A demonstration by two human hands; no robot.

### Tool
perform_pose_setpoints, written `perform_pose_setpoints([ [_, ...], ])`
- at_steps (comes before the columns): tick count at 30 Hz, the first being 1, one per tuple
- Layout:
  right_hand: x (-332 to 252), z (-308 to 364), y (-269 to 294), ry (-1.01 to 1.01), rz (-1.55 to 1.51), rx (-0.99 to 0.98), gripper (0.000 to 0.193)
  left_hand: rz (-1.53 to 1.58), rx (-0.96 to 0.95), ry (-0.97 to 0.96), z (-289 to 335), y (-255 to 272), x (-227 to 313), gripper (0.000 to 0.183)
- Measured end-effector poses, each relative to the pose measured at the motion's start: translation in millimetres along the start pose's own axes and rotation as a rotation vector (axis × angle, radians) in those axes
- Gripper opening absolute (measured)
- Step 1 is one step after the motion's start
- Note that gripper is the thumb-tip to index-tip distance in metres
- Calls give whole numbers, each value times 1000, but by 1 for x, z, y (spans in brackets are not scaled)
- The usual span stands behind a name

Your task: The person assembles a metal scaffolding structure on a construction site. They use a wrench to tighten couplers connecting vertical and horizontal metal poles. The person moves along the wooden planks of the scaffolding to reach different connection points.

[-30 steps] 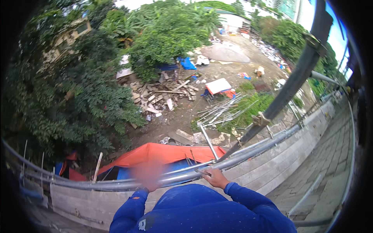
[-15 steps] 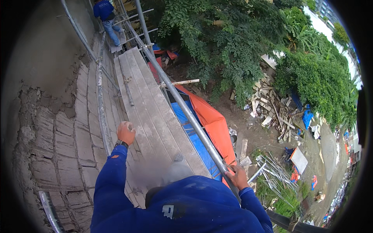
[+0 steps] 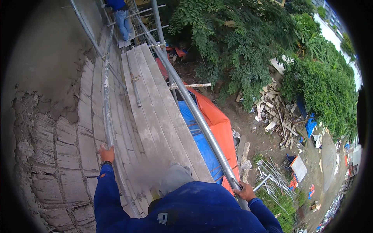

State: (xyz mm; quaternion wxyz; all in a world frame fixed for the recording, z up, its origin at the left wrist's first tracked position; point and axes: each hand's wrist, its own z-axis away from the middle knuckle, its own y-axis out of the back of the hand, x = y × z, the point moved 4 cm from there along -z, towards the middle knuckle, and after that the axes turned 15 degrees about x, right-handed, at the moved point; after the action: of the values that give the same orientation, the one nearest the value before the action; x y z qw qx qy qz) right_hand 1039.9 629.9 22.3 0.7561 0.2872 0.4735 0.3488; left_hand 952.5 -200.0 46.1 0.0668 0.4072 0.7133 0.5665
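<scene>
My right hand [image 3: 245,192] is closed around the thick metal guardrail pipe [image 3: 202,122] on the outer side of the scaffold. On the wall side, my left hand [image 3: 107,154] is at a thinner, mortar-spattered scaffold pipe [image 3: 107,93], its fingers curled against it. Between the two pipes runs a walkway of grey planks [image 3: 155,112], with my lower body over its near end. A short metal tube [image 3: 136,91] lies along the planks.
A block wall [image 3: 70,143], partly coated with wet-looking mortar [image 3: 50,50], rises at left. Another person [image 3: 122,21] stands farther along the scaffold. A cross tube [image 3: 192,85] juts outward. Far below lie orange [image 3: 213,120] and blue tarps [image 3: 200,139], scrap wood [image 3: 278,110] and loose pipes [image 3: 272,180].
My left hand has moved down and left, from above the planks to the wall-side pipe. The right hand stays on the guardrail. The scene has shifted slightly rightward in view.
</scene>
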Motion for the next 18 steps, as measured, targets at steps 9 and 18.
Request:
perform_pose_setpoints([
  [9, -11, -40, 6, -85, -24, -31, 65, 34, -199, 33, -47, -58, 14, 75],
  [18, -287, -254, 4, 314, -89, 301, 35, 103, -73, -16, -9, -29, 32, 72],
])
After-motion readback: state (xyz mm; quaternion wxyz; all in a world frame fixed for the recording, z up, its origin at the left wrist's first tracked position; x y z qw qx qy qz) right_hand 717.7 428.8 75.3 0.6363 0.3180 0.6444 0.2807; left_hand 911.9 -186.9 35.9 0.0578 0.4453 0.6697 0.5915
